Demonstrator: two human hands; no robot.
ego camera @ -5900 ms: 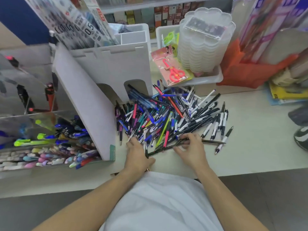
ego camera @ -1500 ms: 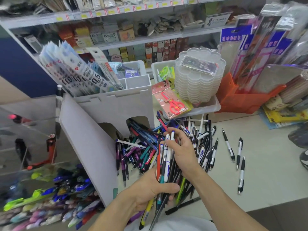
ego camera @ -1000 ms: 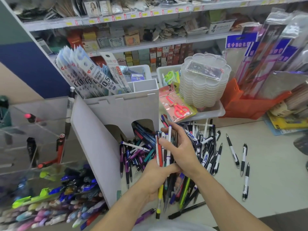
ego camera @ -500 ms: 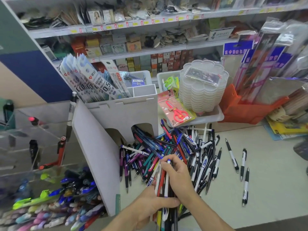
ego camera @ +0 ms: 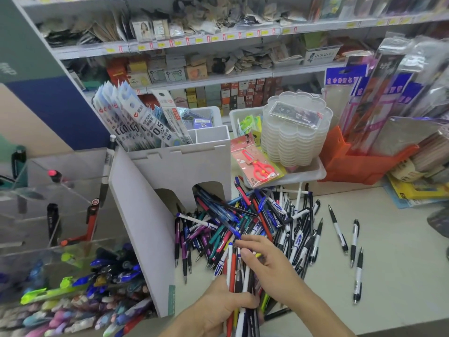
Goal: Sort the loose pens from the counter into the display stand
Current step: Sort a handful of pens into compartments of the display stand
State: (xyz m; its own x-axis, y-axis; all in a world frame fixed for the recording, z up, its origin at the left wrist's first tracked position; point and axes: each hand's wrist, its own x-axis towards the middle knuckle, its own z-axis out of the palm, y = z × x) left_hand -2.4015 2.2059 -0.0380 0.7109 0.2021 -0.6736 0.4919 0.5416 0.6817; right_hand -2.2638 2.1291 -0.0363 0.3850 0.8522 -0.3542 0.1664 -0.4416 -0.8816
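Risk: left hand (ego camera: 226, 305) fist-grips an overfull pen bundle (ego camera: 239, 283); right hand (ego camera: 264, 261), fingers loosely spread over the tips, could nudge pens loose, spilling onto the counter (ego camera: 401, 276).

Both forearms and hands (ego camera: 264, 266) are bare, with no sleeves visible.

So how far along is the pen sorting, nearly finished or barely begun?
Barely begun, it seems. Done: the clear acrylic display stand at the left already holds many coloured pens. In hand: the left hand grips a mixed bundle of pens, and the right hand reaches over it. Left: a big heap of loose pens and four black-and-white strays on the pale counter.
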